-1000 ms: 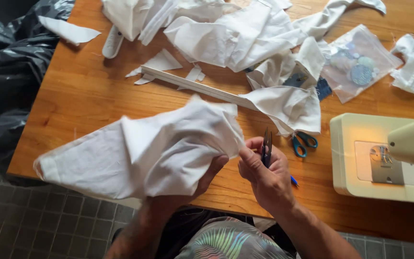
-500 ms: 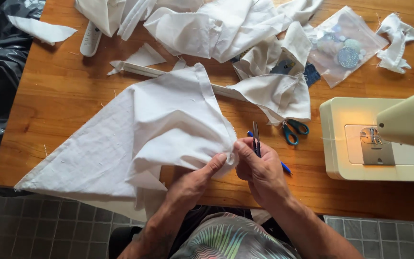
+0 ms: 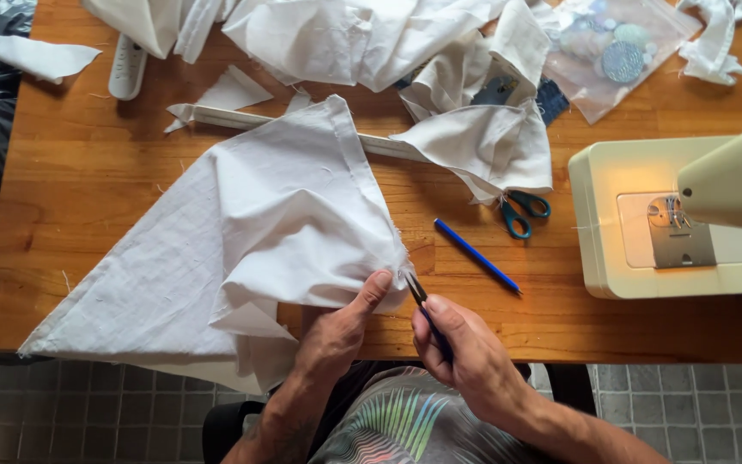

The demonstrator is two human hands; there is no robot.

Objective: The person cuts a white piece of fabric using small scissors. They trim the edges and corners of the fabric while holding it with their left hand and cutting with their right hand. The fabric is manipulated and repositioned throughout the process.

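White cloth (image 3: pixel 242 232) corner is being pinched shut by left hand (image 3: pixel 337 331) | small snips (image 3: pixel 418 296) are being gripped closed-fisted by right hand (image 3: pixel 465 357), tips touching cloth edge | cloth is lying spread on wooden table (image 3: pixel 88 172), left of blue pencil (image 3: pixel 477 254).

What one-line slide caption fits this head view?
Left hand pinches white fabric's frayed edge while right hand holds small snips to it, beside a sewing machine.

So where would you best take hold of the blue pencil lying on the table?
Probably at mid-shaft of the blue pencil, from above, fingers closing across its narrow width. It lies flat and diagonal on bare wooden table, clear of the scissors and sewing machine.
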